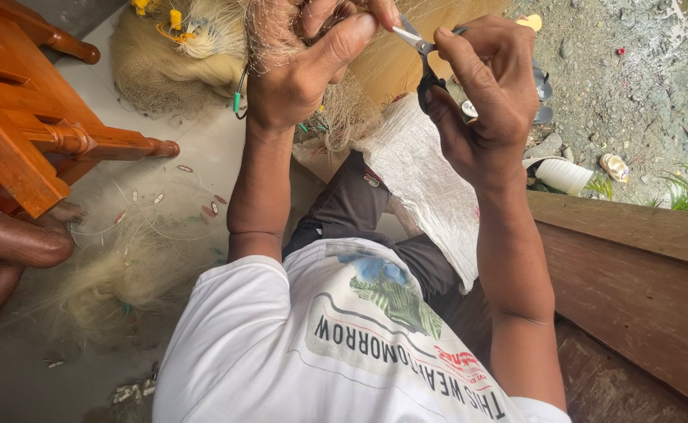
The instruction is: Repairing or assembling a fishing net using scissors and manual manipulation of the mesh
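Head view shows the left hand [305, 70] at the top middle, fingers pinching the pale fishing net [203, 47]. Just beside it, the right hand [485, 94] has fingers closed around small scissors [422, 55].

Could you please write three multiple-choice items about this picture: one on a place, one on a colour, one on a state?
1. Where does the white woven sack lie?
A. over the person's lap
B. on the wooden chair
C. on the gravel

2. What colour are the scissors' handles?
A. red
B. black
C. yellow

3. What is the left hand doing?
A. resting flat on the floor
B. hanging free
C. gripping the fishing net

Answers:
1 A, it drapes across the thigh.
2 B, dark loops show in the right hand.
3 C, the fingers are closed on bunched mesh.
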